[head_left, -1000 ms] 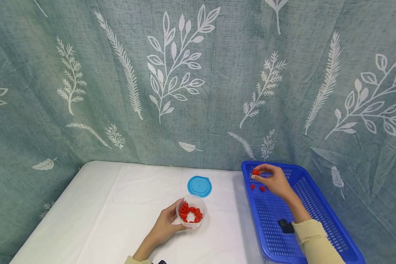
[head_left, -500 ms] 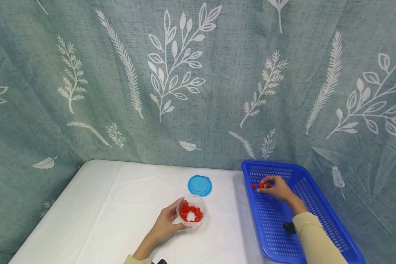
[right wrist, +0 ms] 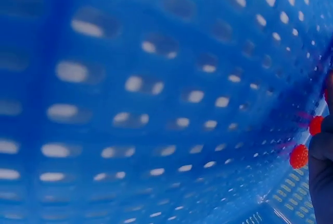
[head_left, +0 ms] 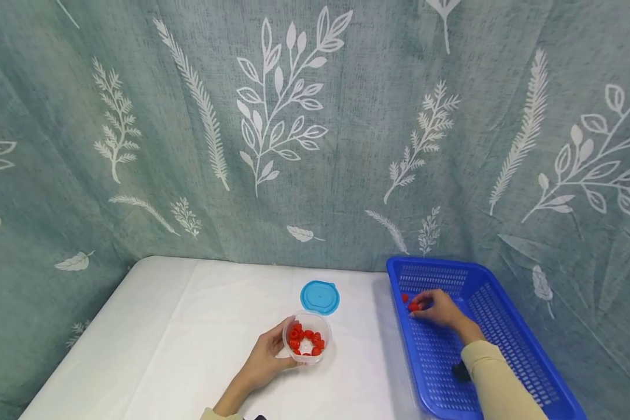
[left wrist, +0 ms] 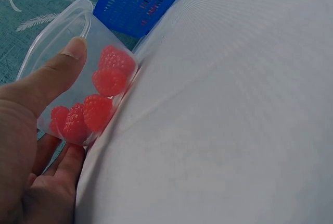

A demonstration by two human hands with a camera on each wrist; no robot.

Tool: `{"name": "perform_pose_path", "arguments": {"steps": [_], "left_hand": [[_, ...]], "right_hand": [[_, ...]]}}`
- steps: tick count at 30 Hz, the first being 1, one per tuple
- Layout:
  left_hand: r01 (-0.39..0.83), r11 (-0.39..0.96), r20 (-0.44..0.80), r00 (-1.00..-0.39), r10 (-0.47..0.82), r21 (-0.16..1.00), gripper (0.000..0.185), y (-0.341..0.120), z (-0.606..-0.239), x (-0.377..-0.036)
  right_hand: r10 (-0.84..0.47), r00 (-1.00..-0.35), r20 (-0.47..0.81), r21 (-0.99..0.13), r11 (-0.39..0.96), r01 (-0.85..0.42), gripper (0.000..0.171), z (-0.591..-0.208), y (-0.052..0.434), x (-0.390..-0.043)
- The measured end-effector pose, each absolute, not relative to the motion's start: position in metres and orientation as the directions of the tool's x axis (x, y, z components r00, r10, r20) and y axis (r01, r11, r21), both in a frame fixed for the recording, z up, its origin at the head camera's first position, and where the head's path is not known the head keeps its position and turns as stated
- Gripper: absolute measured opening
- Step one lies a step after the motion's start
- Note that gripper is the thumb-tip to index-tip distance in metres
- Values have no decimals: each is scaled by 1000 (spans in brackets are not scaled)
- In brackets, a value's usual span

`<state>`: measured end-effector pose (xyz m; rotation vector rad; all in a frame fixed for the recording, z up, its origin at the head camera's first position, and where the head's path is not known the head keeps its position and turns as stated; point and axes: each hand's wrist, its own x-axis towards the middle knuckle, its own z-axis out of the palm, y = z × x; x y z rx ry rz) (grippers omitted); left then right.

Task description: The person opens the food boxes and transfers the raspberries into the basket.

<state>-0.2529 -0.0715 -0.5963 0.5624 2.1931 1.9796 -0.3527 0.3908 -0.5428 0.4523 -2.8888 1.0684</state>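
L. hand (head_left: 265, 363) curled round clear plastic cup (head_left: 306, 337), thumb (left wrist: 58, 71) on near wall, other fingers behind; cup upright on white table (head_left: 178, 338), holding red raspberries (head_left: 304, 340). Blue lid (head_left: 319, 297) flat on table just beyond cup, apart from it. R. hand (head_left: 441, 308) low inside blue basket (head_left: 496, 326), at its far left corner, fingers pinching one raspberry (head_left: 413, 307) at basket floor; second berry (head_left: 404, 298) just beside, by basket wall. Both berries also seen in r. wrist view (right wrist: 298, 156). Backdrop: teal leaf-print curtain (head_left: 315, 128).
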Motion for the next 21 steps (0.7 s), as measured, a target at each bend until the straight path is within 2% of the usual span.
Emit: {"name": "perform_pose_path", "arguments": {"steps": [4, 11, 15, 21], "left_hand": [[206, 66, 170, -919, 355, 976, 90, -72, -597, -253], [207, 67, 170, -917, 360, 976, 90, -71, -597, -253], [201, 76, 161, -918, 362, 977, 89, -71, -597, -254], [193, 79, 152, -919, 363, 978, 90, -72, -597, -254]], "right_hand": [[-251, -961, 119, -624, 734, -269, 28, -543, 389, -352], [-237, -964, 120, -684, 684, -254, 26, -545, 391, -354], [-245, -966, 88, -707, 667, -234, 31, -543, 392, -355], [-242, -968, 71, -666, 711, -227, 43, -511, 385, -351]]}}
